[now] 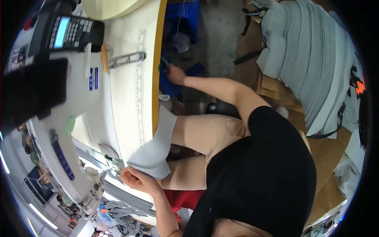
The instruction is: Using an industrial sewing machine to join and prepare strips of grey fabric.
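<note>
My left hand [136, 179] is at the table edge in the lower part of the view. Its fingers are curled, with the thumb against the edge of a pale grey fabric piece [152, 156]. The fabric lies partly on the white table and drapes over its edge toward my lap. My right arm stretches away past the table edge, and my right hand [176, 75] is low beside it. The fingers there are closed at a blue-green loop [164, 61], but what they grip is too small and dark to make out.
A sewing machine [65, 158] and its control panel [73, 33] stand on the white table [126, 98]. On the table lie a metal tool with an orange end [126, 59] and a printed ruler [141, 87]. Beside me are a blue bin [189, 15] and a tall grey fabric stack [304, 51].
</note>
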`<state>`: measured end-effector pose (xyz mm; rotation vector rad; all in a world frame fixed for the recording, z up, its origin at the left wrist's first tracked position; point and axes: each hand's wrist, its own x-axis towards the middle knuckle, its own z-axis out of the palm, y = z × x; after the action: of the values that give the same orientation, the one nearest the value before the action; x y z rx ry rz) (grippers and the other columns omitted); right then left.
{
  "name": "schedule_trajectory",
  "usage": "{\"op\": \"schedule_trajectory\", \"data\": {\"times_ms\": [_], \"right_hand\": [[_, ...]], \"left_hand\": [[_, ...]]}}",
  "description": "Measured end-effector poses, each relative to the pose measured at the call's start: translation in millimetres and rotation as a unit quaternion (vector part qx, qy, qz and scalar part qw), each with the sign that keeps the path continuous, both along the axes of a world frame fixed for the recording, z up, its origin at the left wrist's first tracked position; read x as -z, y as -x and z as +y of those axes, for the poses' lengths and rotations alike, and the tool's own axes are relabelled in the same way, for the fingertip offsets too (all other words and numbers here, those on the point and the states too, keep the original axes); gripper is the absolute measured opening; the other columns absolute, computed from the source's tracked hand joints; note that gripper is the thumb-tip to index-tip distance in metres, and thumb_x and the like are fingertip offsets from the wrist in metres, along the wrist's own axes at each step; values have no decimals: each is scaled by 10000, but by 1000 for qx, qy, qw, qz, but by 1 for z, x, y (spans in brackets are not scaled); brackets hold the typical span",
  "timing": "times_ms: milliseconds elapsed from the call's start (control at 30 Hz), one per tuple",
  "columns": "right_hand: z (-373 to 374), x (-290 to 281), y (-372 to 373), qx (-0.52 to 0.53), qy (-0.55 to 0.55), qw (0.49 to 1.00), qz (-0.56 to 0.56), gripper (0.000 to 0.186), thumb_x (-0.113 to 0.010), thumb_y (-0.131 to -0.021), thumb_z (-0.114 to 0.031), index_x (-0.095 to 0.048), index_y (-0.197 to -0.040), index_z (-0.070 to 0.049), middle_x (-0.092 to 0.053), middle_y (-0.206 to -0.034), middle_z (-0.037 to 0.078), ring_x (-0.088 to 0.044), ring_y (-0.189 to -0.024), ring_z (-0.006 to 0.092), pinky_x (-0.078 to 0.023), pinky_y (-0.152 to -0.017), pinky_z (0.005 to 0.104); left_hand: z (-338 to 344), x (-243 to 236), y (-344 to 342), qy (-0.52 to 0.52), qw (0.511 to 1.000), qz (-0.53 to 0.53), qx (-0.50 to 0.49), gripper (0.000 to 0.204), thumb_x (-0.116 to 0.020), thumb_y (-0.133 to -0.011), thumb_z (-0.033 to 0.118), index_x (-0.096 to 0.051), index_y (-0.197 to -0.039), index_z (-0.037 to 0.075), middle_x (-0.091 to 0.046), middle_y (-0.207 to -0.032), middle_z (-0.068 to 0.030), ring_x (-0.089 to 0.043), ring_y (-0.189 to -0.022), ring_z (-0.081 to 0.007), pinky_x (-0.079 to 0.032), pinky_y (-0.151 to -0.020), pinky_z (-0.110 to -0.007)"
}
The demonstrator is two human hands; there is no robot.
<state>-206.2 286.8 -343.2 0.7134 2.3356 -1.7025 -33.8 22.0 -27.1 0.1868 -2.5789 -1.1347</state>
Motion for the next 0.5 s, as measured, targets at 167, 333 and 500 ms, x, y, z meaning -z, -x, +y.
{"op": "schedule_trajectory", "data": {"times_ms": [167, 333, 500], "right_hand": [[-34, 39, 61, 39, 33, 998, -48, 395, -576, -978, -260, -565, -1237, 38, -689, -1150, 300, -657, -1100, 456, -528, -954, 517], [-103, 124, 86, -66, 127, 983, -115, 460, -653, -893, -264, -603, -1240, 33, -662, -1228, 298, -636, -1129, 485, -545, -927, 515], [-39, 312, 61, 331, 461, 772, -286, 344, -625, -969, -282, -682, -1226, -61, -655, -1271, 189, -639, -1167, 367, -518, -970, 499]], "left_hand": [[23, 0, 5, 42, 999, -13, -6, 189, -497, -1105, 204, -471, -1038, 29, -500, -950, -70, -503, -882, -157, -439, -833, -294], [13, -12, 2, 165, 985, -25, -44, 219, -459, -1123, 229, -457, -1041, 26, -464, -981, -70, -479, -898, -163, -420, -838, -287], [35, 4, 14, 153, 983, -81, 60, 224, -369, -1141, 237, -467, -1070, 49, -492, -1013, -82, -498, -943, -175, -420, -882, -307]]}}
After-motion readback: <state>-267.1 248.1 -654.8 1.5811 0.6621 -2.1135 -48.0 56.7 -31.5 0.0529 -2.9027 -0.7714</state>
